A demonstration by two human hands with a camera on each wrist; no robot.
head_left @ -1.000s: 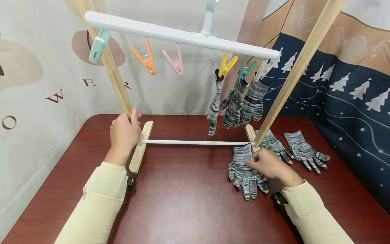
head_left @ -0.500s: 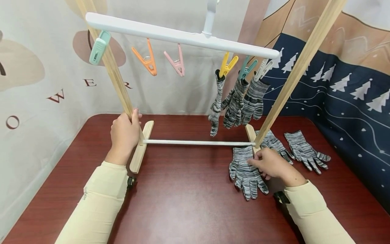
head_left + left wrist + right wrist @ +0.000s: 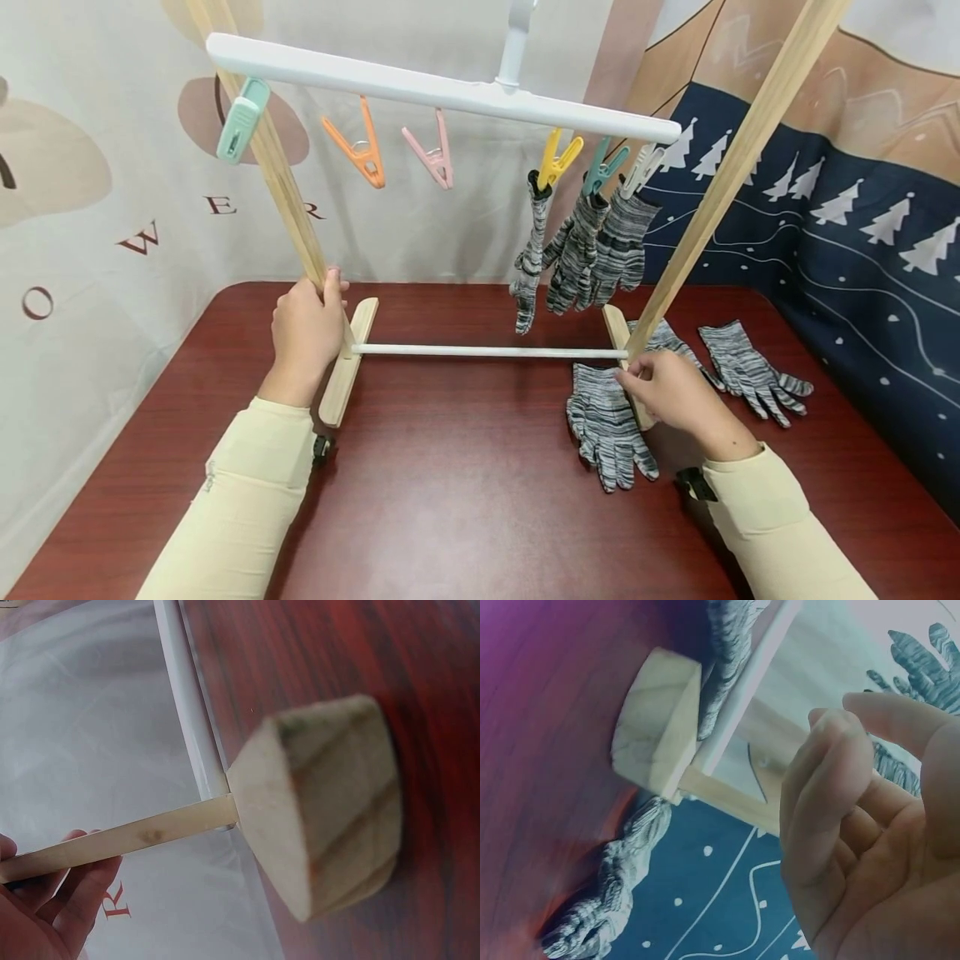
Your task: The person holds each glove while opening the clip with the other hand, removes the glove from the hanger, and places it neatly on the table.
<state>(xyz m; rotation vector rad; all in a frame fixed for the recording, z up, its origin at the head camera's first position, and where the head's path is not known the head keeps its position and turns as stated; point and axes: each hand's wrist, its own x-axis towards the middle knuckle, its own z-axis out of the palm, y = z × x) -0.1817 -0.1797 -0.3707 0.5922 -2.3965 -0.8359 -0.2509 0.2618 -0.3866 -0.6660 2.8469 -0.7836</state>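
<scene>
My left hand (image 3: 303,329) grips the left wooden post (image 3: 281,192) of a drying stand, low down near its foot. In the left wrist view the fingers curl around this post (image 3: 150,836). My right hand (image 3: 678,396) is by the right post's lower end, beside a grey-striped knit glove (image 3: 609,429) lying flat. Its fingers bend loosely with nothing between thumb and fingertips, as the right wrist view shows of the hand (image 3: 855,825). Three similar gloves hang from a yellow clothespin (image 3: 558,158), a green clothespin (image 3: 604,171) and a white clothespin (image 3: 642,171).
A white upper bar (image 3: 420,86) also carries orange (image 3: 363,154), pink (image 3: 435,158) and mint clothespins (image 3: 243,121). A thin white rod (image 3: 487,351) joins the stand's feet. Two more gloves lie at right, one (image 3: 750,367) fully visible, another (image 3: 667,337) partly hidden.
My right hand has drawn up and slightly away from the flat glove, uncovering its right edge and part of the wooden foot. The left hand keeps its hold on the post.
</scene>
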